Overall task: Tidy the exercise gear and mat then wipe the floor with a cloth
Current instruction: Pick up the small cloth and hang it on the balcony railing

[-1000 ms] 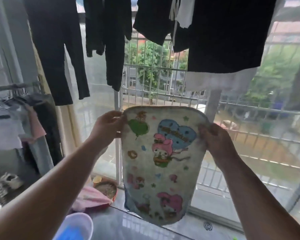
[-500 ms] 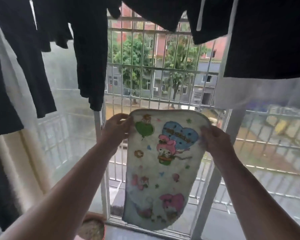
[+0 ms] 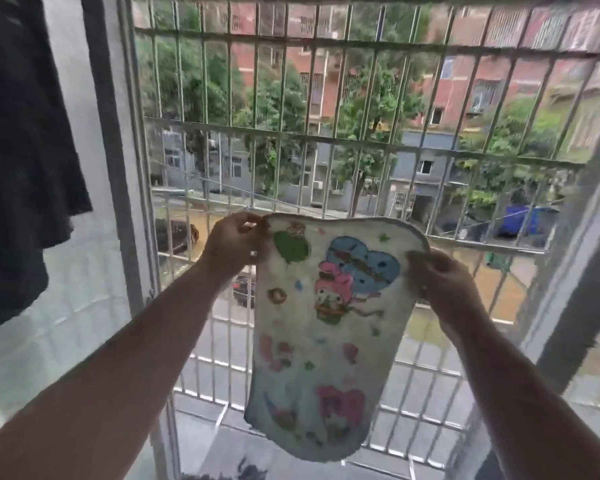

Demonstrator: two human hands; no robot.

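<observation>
Gripping cloth [image 3: 321, 327] corners, hands, left [image 3: 234, 242] and right [image 3: 440, 282], before barred window grille [image 3: 326, 133].

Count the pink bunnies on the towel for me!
3 on the white cartoon-print towel: one before the blue heart, one bottom right, a faded one mid-left. Blur may hide others.

Grey balcony floor [image 3: 243, 448] at the bottom edge, behind the window grille [image 3: 326, 140], a dark blurred shape [image 3: 246, 471] lying on it, possibly cloth
</observation>
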